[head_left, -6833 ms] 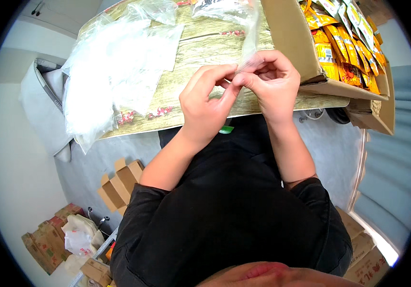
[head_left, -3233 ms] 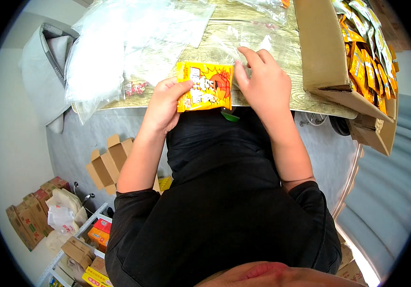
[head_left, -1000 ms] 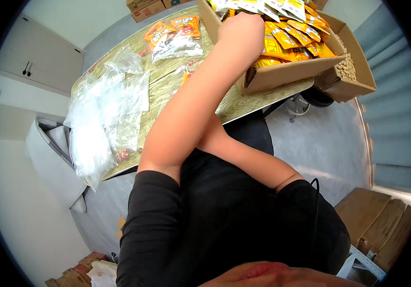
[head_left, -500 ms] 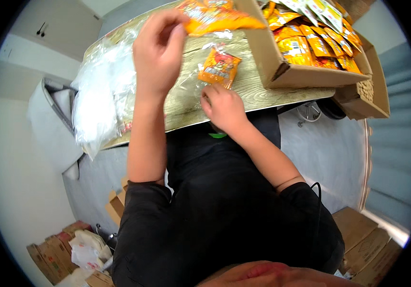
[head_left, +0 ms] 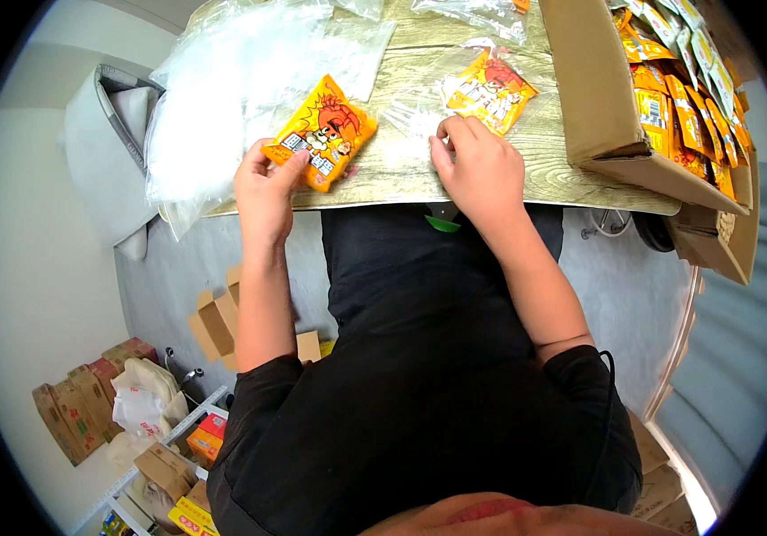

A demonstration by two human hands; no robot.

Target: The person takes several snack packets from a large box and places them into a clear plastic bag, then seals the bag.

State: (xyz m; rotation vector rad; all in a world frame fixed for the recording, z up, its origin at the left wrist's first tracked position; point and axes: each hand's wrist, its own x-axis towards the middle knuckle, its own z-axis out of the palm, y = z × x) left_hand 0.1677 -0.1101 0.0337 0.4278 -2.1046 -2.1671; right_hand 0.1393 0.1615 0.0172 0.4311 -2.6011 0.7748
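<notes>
My left hand grips an orange snack packet by its lower left corner, thumb on its printed front. The packet is tilted over the near part of the table. To the right, my right hand is closed, its fingertips pinching the near edge of a clear plastic bag. A second orange packet lies in that bag, just beyond the fingers. A stack of clear plastic bags spreads beside my left hand, partly over the table's edge.
An open cardboard box full of orange and white packets stands on the right of the wood-patterned table. Another filled clear bag lies at the far edge. A smaller carton sits lower right, and cartons stand at lower left.
My left hand has come down and nearer with the orange packet from the far side of the table. The right hand stays by the bagged packet. The whole view has shifted.
</notes>
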